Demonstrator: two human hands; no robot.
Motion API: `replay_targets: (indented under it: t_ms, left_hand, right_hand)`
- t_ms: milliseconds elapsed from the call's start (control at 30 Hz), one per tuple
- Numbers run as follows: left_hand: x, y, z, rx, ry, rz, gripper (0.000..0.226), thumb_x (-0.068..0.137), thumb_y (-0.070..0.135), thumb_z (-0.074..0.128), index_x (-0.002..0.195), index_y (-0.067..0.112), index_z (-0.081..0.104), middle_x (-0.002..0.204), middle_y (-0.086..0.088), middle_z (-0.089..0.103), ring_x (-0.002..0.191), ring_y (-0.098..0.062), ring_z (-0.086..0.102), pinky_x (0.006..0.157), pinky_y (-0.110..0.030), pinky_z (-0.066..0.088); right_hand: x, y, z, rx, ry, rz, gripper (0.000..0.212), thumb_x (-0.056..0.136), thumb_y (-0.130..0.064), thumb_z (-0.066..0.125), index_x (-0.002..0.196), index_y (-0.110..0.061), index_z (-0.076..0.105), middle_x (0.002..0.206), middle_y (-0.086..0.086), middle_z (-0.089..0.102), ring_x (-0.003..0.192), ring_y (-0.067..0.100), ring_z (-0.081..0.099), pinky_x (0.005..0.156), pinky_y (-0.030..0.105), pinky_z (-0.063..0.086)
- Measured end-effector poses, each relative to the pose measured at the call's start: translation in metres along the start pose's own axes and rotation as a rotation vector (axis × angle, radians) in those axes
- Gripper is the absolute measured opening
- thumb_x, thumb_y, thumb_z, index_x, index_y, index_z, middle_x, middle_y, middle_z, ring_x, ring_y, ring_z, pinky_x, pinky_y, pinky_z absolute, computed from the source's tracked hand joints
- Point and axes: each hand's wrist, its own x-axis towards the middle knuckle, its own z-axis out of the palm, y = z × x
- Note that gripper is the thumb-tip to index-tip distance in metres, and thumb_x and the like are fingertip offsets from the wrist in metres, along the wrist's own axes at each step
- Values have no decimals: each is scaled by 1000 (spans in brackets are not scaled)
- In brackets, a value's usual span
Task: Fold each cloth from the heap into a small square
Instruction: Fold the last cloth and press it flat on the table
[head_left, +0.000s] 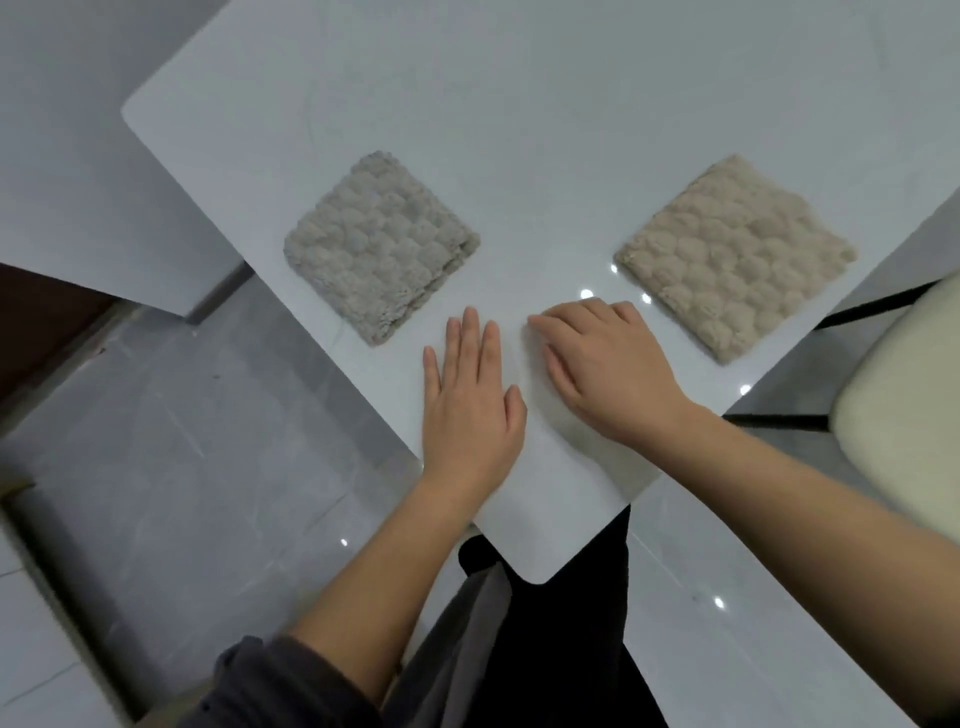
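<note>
While both hands lie flat on the white table (519, 130) near its corner, neither holds anything: the left hand (470, 410) has its fingers straight and together, and the right hand (608, 364) rests palm down with fingers loosely extended. A grey cloth (379, 244), folded square, lies beyond the left hand; a beige cloth (735, 257), also folded square, lies beyond the right, well apart. A cream chair (904, 410) stands at the right.

Left hand (470, 415) and right hand (608, 374) lie flat between grey cloth (382, 244) and beige cloth (735, 257).
</note>
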Motion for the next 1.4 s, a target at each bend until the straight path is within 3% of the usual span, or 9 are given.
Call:
replay_targets:
  t_ms: [167, 400, 467, 567, 700, 833, 1033, 1167, 1400]
  left_hand:
    - [11, 27, 7, -31, 54, -125, 68, 89, 30, 29, 152, 6, 20, 162, -13, 8, 150, -24, 2, 121, -48, 4]
    - [30, 79, 7, -71, 30, -221, 63, 94, 23, 40, 152, 6, 21, 162, -12, 6, 150, -24, 2, 121, -47, 2]
    - [29, 95, 6, -90, 23, -223, 63, 93, 26, 36, 152, 7, 21, 162, -12, 6, 150, -23, 1, 121, -47, 1]
    - [27, 118, 7, -128, -10, -250, 66, 92, 34, 20, 153, 11, 17, 162, -9, 2, 150, -20, -3, 121, -45, -1]
    - [30, 145, 12, -153, -19, -336, 63, 99, 29, 34, 154, 13, 9, 163, -6, -6, 149, -19, -10, 121, -43, -5]
    - [32, 167, 17, -187, 14, -464, 62, 99, 28, 34, 154, 14, 9, 162, -5, -8, 149, -18, -12, 121, -43, -6]
    - [40, 192, 22, -223, 36, -559, 62, 99, 29, 33, 154, 15, 8, 162, -6, -11, 148, -20, -14, 120, -46, -5]
    - [47, 200, 24, -244, 49, -569, 62, 99, 29, 32, 154, 14, 7, 162, -5, -10, 149, -20, -13, 119, -50, -5]
    - [57, 205, 28, -204, 77, -563, 76, 83, 42, -5, 155, 17, -2, 163, -3, -3, 149, -20, -9, 117, -54, -6]
  right_hand:
    - [18, 30, -21, 13, 69, -107, 33, 91, -21, 45, 116, -12, 64, 120, 4, 64, 109, 26, 58, 83, 39, 38]
    - [22, 94, -42, -14, -56, -130, 41, 92, -23, 38, 125, -12, 61, 138, 9, 55, 132, 29, 47, 104, 46, 35]
    - [19, 108, -47, -32, -99, -125, 43, 93, -24, 37, 130, -13, 57, 143, 8, 51, 136, 29, 42, 109, 51, 31]
    - [16, 124, -53, -69, -178, -148, 49, 94, -29, 31, 135, -14, 53, 146, 7, 48, 139, 29, 39, 110, 58, 26]
    - [19, 134, -55, -143, -298, -237, 53, 93, -33, 27, 136, -13, 52, 145, 9, 49, 136, 32, 42, 108, 63, 27]
    - [21, 140, -54, -170, -364, -322, 57, 93, -34, 23, 139, -13, 49, 146, 10, 46, 137, 34, 40, 107, 61, 29]
    - [18, 163, -53, -99, -322, -330, 65, 94, -43, 8, 154, -22, 23, 162, 2, 15, 150, 23, 5, 118, 52, 1]
    - [19, 181, -57, -102, -315, -298, 67, 93, -44, 5, 155, -22, 20, 163, 1, 10, 150, 23, 0, 118, 52, -4]
    - [26, 196, -58, -118, -290, -235, 62, 96, -44, 10, 154, -27, 19, 163, 1, 6, 150, 24, -3, 118, 54, -1]
